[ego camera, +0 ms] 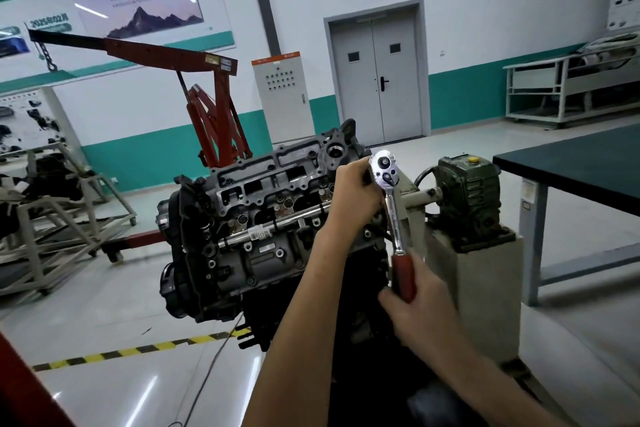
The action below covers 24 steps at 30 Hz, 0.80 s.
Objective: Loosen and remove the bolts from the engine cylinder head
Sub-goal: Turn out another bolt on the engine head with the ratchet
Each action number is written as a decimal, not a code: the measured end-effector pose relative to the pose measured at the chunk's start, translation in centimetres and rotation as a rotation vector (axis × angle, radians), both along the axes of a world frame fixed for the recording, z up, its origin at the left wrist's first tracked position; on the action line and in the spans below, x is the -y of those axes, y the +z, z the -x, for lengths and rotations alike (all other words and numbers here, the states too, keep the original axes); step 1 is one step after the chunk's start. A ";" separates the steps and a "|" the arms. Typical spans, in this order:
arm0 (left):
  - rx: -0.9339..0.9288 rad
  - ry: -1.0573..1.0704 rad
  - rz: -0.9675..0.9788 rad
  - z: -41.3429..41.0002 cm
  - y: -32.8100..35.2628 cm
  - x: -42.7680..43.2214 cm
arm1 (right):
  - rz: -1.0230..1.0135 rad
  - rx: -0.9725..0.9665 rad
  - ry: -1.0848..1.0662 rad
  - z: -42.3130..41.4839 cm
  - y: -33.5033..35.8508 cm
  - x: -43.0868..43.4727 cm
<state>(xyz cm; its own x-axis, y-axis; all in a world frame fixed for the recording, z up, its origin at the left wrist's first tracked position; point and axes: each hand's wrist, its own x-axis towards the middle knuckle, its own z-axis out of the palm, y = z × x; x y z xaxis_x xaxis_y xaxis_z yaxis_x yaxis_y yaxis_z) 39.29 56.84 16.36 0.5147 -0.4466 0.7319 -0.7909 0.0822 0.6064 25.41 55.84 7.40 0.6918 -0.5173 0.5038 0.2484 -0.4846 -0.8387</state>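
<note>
The grey engine cylinder head (263, 191) sits tilted on a stand in the middle of the view, with several bolts (279, 253) showing on its face. A chrome ratchet wrench (388, 177) with a red handle stands over the head's right end. My left hand (353, 194) is wrapped around the ratchet's head end, hiding the socket and the bolt beneath it. My right hand (415, 302) grips the red handle lower down.
The engine stand's green gearbox (467, 191) on a beige pedestal (485, 288) stands right of the head. A dark-topped workbench (571, 163) is at far right. A red engine hoist (207, 107) stands behind, and a yellow-black floor stripe (138, 347) runs below.
</note>
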 end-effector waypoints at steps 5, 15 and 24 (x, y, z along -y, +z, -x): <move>-0.032 -0.017 -0.039 0.6 0.2 0.4 | 0.588 -0.254 -0.032 4.1 5.2 10.8; -0.016 -0.037 0.061 0.7 -0.3 0.8 | -0.208 0.122 -0.043 -1.0 -0.4 -2.5; -0.026 -0.041 -0.027 0.4 0.3 0.5 | 0.463 -0.232 0.015 3.8 4.1 9.7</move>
